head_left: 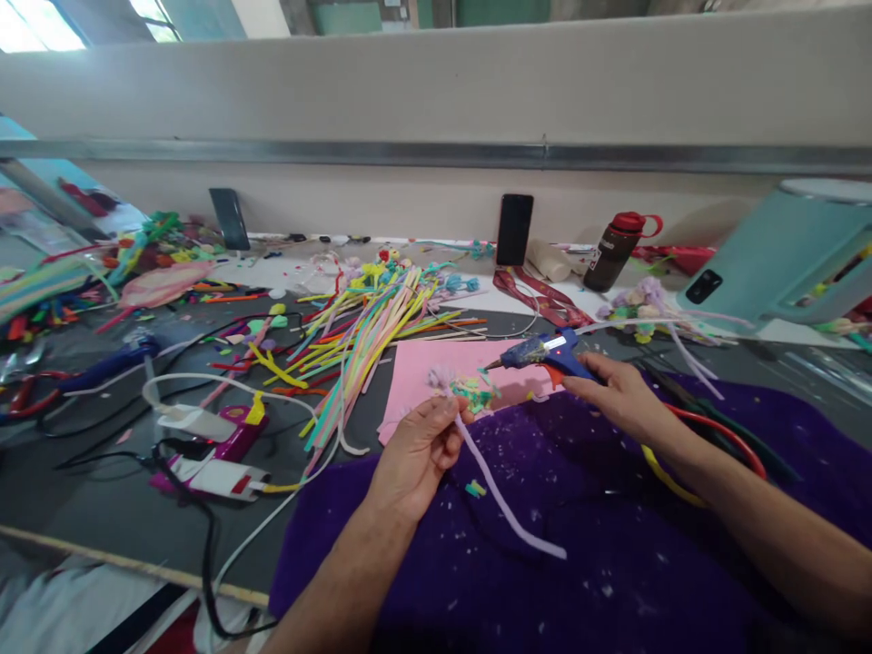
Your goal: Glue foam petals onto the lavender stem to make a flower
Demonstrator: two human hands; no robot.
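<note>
Between the thumb and fingers of my left hand [421, 445] is a lavender pipe cleaner [502, 498]. Its long tail hangs down to the right, and a fluffy curled lavender end [440, 377] shows above the fingertips. My right hand [619, 392] grips a blue hot glue gun [538, 352] with an orange trigger. The gun's dark nozzle points left, a short way from the curled end and apart from it. Below both lies a pink sheet [409, 381] with small green and yellow clippings [475, 394] on it. A purple cloth [579, 545] covers the table's near side.
Many coloured pipe cleaners [371, 336] lie behind my left hand. A power strip [211, 463] with cables sits at left, near a second glue gun [113, 363]. A phone [514, 229], a bottle [617, 250] and a teal container [769, 250] stand at the back. Pliers with red handles [722, 436] lie under my right forearm.
</note>
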